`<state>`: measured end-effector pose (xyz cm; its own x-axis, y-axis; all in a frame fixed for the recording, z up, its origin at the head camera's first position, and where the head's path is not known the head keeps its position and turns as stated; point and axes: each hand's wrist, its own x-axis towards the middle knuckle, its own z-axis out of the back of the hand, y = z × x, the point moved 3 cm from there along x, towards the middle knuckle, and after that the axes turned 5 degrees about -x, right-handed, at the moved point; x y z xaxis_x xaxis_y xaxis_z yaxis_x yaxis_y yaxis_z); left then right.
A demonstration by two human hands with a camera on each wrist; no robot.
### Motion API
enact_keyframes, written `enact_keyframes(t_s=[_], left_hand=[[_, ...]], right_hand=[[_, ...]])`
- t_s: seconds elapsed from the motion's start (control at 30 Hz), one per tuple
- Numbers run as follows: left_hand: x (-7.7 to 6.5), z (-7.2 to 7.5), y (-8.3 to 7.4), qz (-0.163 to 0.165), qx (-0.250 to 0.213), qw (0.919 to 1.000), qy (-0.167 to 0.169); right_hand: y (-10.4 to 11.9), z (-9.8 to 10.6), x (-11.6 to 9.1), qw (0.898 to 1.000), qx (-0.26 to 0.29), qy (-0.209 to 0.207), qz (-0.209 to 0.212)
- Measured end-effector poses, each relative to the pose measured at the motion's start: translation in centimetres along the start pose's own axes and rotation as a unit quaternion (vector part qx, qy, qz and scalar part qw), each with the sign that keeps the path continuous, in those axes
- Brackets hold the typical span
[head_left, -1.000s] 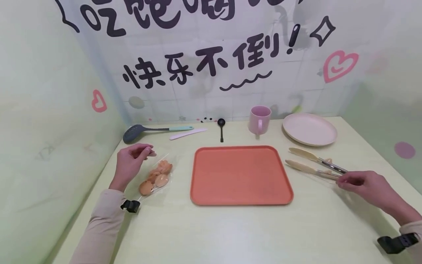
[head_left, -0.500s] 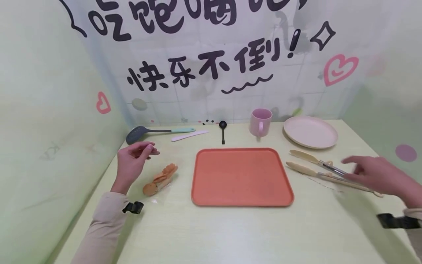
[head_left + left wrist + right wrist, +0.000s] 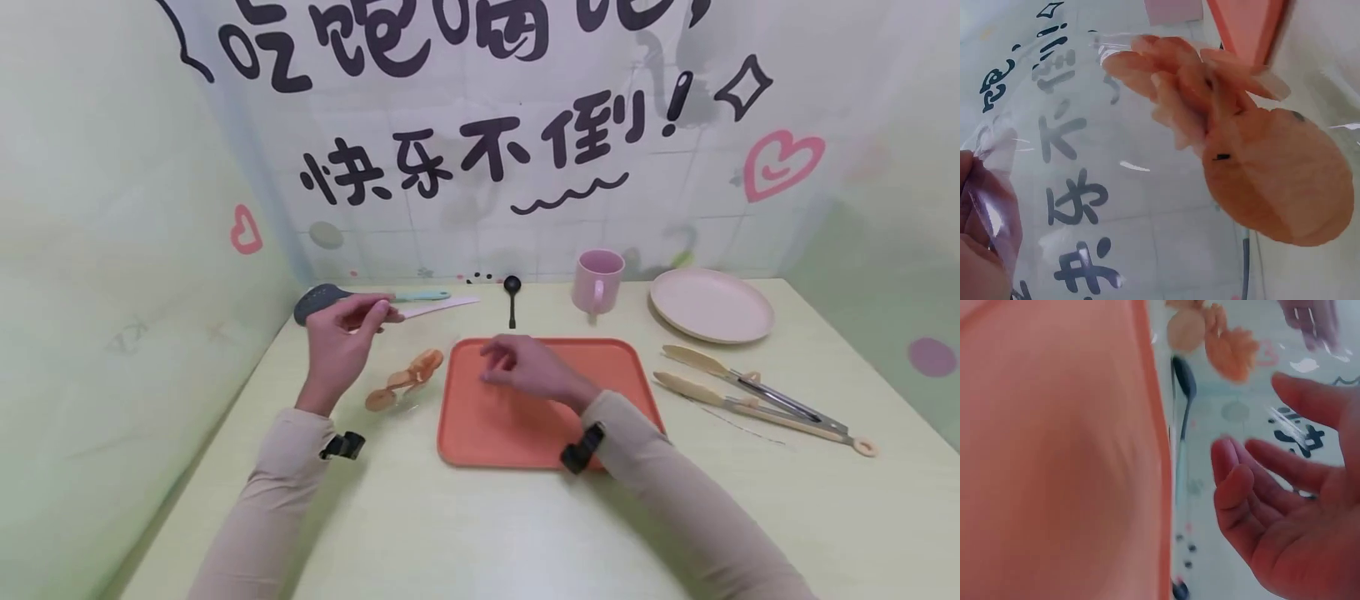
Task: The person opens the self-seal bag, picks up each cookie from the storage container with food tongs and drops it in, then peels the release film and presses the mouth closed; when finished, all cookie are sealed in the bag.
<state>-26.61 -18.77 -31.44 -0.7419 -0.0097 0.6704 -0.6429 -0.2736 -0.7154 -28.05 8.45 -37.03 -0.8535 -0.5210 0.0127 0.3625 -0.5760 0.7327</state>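
Observation:
My left hand pinches the top of a clear plastic bag and holds it up over the left of the table. Inside hang several flat orange-brown pieces, perhaps biscuits; one round piece has small dark marks. My right hand is above the orange tray, its fingers loosely bent with nothing between them. In the right wrist view, the bagged pieces appear beyond the fingertips, apart from them. The tongs lie on the table right of the tray, untouched.
Along the back are a slotted turner partly behind my left hand, a pale purple knife, a small black spoon, a pink mug and a pale pink plate. Walls enclose the table's back and sides.
My right hand has left the tongs and moved left over the tray. My left hand has shifted right and slightly up, and the bag has swung right with it.

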Motion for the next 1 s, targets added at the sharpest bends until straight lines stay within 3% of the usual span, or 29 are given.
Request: enact_keyframes(t_s=[0.13, 0.27, 0.43, 0.6, 0.7, 0.9, 1.0], left_hand=[[0.8, -2.2, -0.5, -0.003, -0.027, 0.9996, 0.006], [1.5, -3.7, -0.5, 0.001, -0.058, 0.9983, -0.005], [2.1, -4.7, 0.7, 0.029, -0.131, 0.9904, -0.034], [2.0, -5.8, 2.7, 0.104, -0.241, 0.9638, -0.049], [1.6, -7.2, 3.4, 0.134, -0.272, 0.9524, -0.035], [0.5, -9.7, 3.6, 0.158, -0.282, 0.9462, 0.023], [0.2, -10.1, 3.5, 0.166, -0.282, 0.944, 0.041]], right_hand=[[0.4, -0.9, 2.6, 0.987, 0.149, -0.049, -0.019], [0.4, -0.1, 2.7, 0.974, 0.196, -0.112, -0.011], [1.4, 1.9, 1.5, 0.967, 0.176, -0.177, 0.048], [2.8, 4.8, 0.3, 0.955, 0.132, -0.228, 0.135], [3.0, 6.6, -0.7, 0.951, 0.1, -0.249, 0.152], [3.3, 8.5, -3.3, 0.947, 0.003, -0.258, 0.194], [2.9, 8.9, -3.7, 0.948, 0.015, -0.248, 0.2]])
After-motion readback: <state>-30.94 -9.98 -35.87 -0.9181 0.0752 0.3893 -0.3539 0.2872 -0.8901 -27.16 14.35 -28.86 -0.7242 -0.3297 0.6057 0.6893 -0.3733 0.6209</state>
